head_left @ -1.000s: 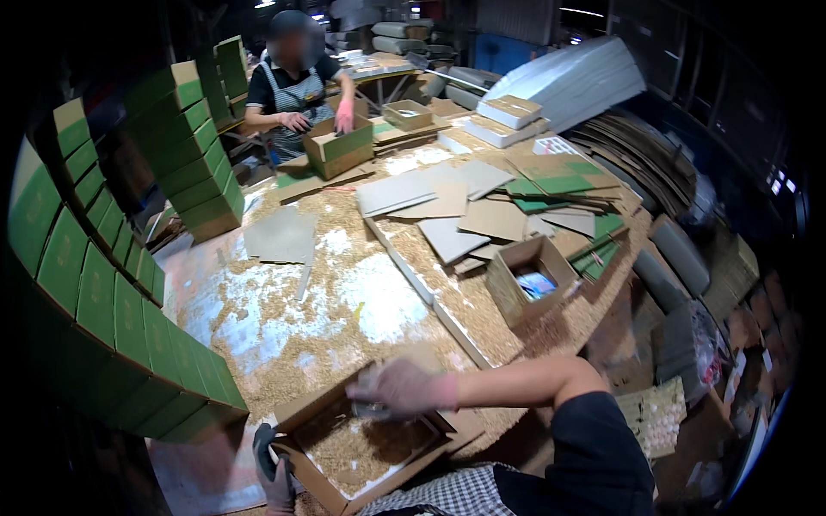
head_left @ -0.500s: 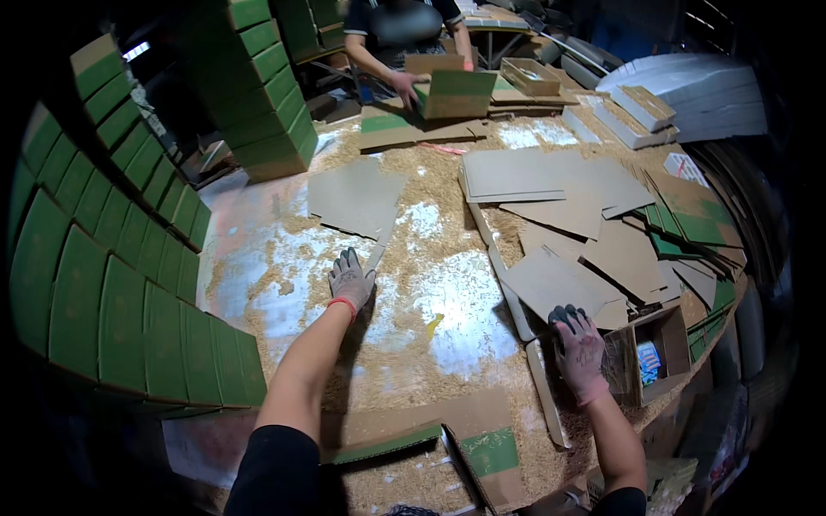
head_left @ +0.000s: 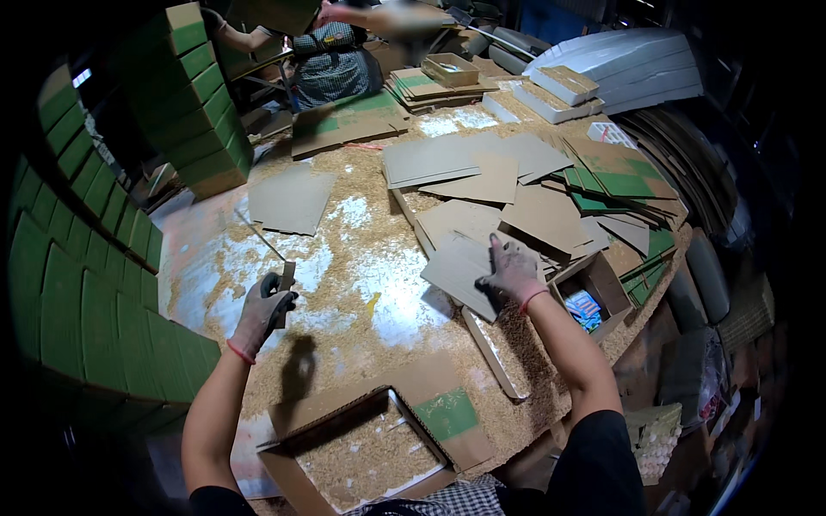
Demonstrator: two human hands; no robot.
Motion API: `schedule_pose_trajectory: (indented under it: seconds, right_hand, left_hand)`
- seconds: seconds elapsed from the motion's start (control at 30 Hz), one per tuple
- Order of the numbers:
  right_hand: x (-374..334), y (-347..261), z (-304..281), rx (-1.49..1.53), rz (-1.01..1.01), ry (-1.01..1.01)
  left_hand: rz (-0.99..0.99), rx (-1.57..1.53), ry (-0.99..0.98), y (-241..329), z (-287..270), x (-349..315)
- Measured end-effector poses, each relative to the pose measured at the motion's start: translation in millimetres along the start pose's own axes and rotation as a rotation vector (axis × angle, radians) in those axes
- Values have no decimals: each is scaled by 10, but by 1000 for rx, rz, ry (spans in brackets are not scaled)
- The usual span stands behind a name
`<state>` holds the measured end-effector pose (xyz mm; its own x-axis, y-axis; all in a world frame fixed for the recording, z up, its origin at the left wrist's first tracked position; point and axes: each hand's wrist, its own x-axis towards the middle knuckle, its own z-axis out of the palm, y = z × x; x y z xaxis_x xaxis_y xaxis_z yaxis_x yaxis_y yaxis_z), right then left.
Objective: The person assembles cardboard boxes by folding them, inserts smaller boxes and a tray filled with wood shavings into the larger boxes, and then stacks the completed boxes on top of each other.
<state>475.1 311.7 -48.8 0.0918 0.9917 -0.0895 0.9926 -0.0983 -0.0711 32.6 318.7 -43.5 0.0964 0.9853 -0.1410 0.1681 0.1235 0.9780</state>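
Observation:
My left hand [head_left: 261, 311], in a grey glove with dark fingertips, is closed around a narrow cardboard strip [head_left: 289, 273], raised over the table. On the right, my gloved right hand [head_left: 514, 271] grips the edge of a grey cardboard sheet [head_left: 458, 268], thumb and fingers apart across it. That sheet overlaps other loose grey sheets [head_left: 538, 219]. Just beyond my left hand lies a separate grey cardboard piece [head_left: 292, 198]. Close to my body stands an open carton [head_left: 288, 477] with sawdust-like crumbs inside and a green-patched flap [head_left: 447, 413] folded out.
Stacked green boxes [head_left: 103, 310] line the left, with a taller stack [head_left: 194, 112] behind. A small open box [head_left: 607, 284] holding blue packets sits beside my right forearm. White foam strips [head_left: 497, 353] edge the sheets. A co-worker [head_left: 331, 69] lifts cardboard across the table.
My left hand has lifted off the table with a cardboard strip. My right hand has closed on the grey sheet, shifting it nearer. The view has turned; the co-worker has raised a carton.

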Motion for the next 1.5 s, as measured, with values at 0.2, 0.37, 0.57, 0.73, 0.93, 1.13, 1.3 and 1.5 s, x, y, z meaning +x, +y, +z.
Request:
schedule_pose_trajectory:
  seconds: [0.2, 0.37, 0.57, 0.73, 0.93, 1.13, 1.3, 1.5]
  right_hand:
    - [237, 285, -831, 696, -196, 399]
    - [-82, -50, -1497, 137, -281, 690]
    - [-162, -231, -2078, 427, -673, 787]
    - [-1261, -1141, -2198, 519, -999, 305]
    - [-1327, -1451, -2058, 1343, -928, -392]
    - [-1724, -1387, -1463, 1197, -599, -721]
    - [-1867, -1414, -1247, 1296, -540, -493]
    - [-1587, -866, -1129, 1736, -584, -23]
  left_hand:
    - [-56, -123, 130, 245, -618, -1353]
    - [120, -367, 219, 337, -624, -1992]
    - [257, -188, 391, 561, -333, -2209]
    - [701, -93, 409, 817, -38, -2032]
    - [373, -225, 75, 582, 209, -1739]
    - [560, -249, 324, 844, 298, -1932]
    - [540, -88, 271, 874, 251, -2026]
    - [317, -647, 495, 755, -253, -2212]
